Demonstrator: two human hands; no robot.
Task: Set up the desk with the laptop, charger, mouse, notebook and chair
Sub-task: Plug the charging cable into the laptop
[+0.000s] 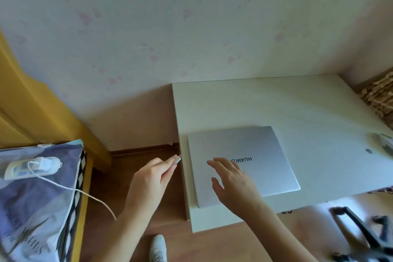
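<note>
HUAWEI-lettered laptop (244, 164) under spread right hand (234, 185); left hand (148, 181) grip pinching charger plug (178, 159).

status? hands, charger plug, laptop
Left hand pinching charger plug, tip at the laptop's left edge, not seated. Right hand open, flat over closed lid. Charger brick back on the bed, cable slack. Nothing blocking.

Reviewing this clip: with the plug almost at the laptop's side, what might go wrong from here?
1. The cable hangs across the gap from the charger brick lying on the bedding; pulling the plug further may drag the brick off.
2. The closed laptop sits near the desk corner; the right hand is spread over its lid, so a push from the left hand could slide it.
</note>
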